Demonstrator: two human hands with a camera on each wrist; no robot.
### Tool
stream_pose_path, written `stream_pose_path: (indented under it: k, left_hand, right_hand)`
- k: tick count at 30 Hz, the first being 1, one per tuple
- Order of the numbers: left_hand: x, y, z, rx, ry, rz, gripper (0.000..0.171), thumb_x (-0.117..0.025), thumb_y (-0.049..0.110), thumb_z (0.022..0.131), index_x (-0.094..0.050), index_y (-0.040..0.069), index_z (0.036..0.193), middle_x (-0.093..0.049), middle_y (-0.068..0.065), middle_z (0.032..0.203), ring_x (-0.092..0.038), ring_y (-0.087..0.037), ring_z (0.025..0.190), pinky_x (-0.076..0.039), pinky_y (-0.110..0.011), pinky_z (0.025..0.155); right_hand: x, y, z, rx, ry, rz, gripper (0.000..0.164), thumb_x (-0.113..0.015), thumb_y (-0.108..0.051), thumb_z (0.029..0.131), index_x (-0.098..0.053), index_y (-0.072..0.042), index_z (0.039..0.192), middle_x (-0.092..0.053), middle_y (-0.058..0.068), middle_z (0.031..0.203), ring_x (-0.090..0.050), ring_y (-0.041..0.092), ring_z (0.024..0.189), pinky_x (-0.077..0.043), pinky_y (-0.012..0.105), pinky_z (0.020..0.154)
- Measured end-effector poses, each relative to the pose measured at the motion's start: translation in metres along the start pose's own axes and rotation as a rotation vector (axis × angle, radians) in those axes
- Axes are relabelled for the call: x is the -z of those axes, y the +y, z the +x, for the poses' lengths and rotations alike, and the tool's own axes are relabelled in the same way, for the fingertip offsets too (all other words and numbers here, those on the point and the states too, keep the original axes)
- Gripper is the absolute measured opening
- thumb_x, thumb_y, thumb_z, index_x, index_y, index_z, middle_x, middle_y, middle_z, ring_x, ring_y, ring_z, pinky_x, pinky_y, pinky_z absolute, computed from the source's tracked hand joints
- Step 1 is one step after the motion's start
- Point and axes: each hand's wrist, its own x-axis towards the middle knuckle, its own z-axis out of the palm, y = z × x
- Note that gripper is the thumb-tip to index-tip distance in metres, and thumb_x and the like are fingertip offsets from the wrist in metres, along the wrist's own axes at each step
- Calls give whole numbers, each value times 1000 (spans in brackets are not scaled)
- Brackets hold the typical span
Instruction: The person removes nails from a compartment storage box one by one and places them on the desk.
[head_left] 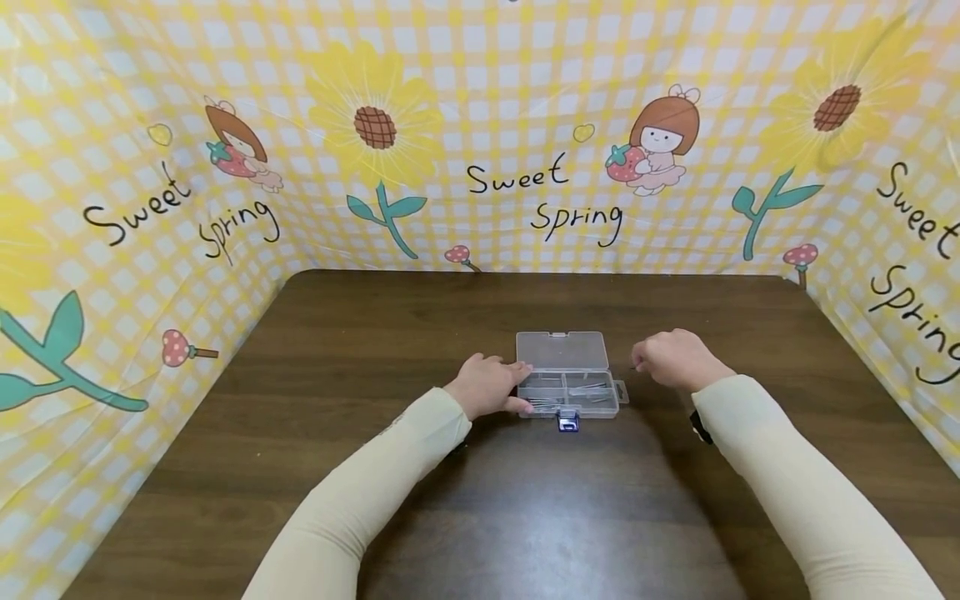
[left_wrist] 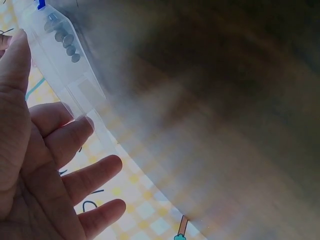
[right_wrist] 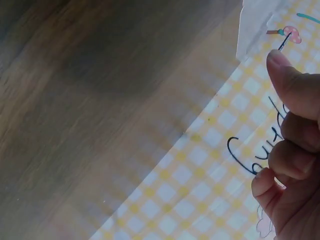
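A clear plastic compartment box (head_left: 591, 412) lies on the table with its lid (head_left: 561, 351) raised back. Thin silver nails (head_left: 592, 388) lie in its compartments; several round heads (left_wrist: 70, 50) show through the wall in the left wrist view. My left hand (head_left: 486, 385) holds the box's left end, thumb at the front and forefinger near the hinge, while its last two fingers stick out. Off to the right of the box, above the table, my right hand (head_left: 675, 357) pinches a thin nail (right_wrist: 284, 42) between thumb and forefinger, its other fingers curled in.
A blue-and-white latch tag (head_left: 568, 423) hangs at the box's front, and a clear hanging tab (head_left: 621, 392) juts from its right end. Yellow checked cloth (head_left: 510, 108) walls the dark wooden table (head_left: 375, 325) at the back and both sides.
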Motion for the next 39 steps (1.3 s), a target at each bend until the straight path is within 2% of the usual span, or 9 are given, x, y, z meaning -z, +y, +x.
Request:
stream_pose_path:
  k: [4,9,13,18,24,28,33,39]
  left_hand:
    - [0,-3,0,5,34,10,73,-53,62,86,-44,21,146,-45,4,144,-51,-26,125,-37,-45,101]
    - [-2,-2,-1,-13,25,0,74,-53,62,86,-43,20,146,-45,2,144,-51,-26,124,-39,-44,100]
    - [-3,0,-1,-18,21,3,74,-53,62,86,-43,20,146,-45,2,144,-55,-22,121,-40,-44,100]
    - [-3,0,-1,-23,26,13,74,-53,61,86,-44,19,146,-45,2,144,-59,-21,114,-46,-40,91]
    - [-2,0,-2,-20,23,4,75,-53,62,85,-43,20,146,-45,2,144,-59,-19,114,-49,-39,87]
    - [-3,0,-4,-31,31,0,74,-54,62,85,-44,19,145,-46,2,143,-59,-15,115,-50,-37,83]
    - [-3,0,-5,-35,41,-1,74,-56,61,84,-46,19,144,-47,2,142,-60,-14,113,-52,-34,74]
    - [-4,-1,-4,-27,38,9,74,-55,61,84,-45,19,145,-47,3,142,-60,-14,112,-52,-32,69]
  right_hand:
    - [2,5,-2,-9,49,-20,17,-68,-1,81,-64,-13,71,-63,-6,70,-54,11,60,-41,33,57]
    - [-3,11,-8,-37,69,-39,12,-69,0,79,-70,-11,75,-69,-1,73,-62,17,63,-45,37,56]
    - [-9,15,-11,-69,73,-39,7,-70,-1,79,-69,-8,77,-69,2,73,-61,17,61,-46,38,54]
    - [-13,18,-10,-96,88,-50,5,-70,-3,80,-69,-6,78,-68,4,74,-61,18,61,-47,40,55]
    - [-21,19,-7,-141,47,-38,1,-70,-5,82,-70,-5,82,-70,6,78,-64,21,66,-50,40,56]
    - [-27,20,-5,-168,18,-20,4,-70,-3,82,-72,-7,83,-71,6,79,-64,21,66,-50,40,54]
    - [-34,19,-3,-159,14,-10,6,-70,-2,81,-71,-8,81,-71,5,79,-64,19,66,-50,39,54]
    - [-36,17,1,-151,16,-1,13,-69,-2,81,-68,-13,73,-68,2,73,-60,17,60,-48,39,50]
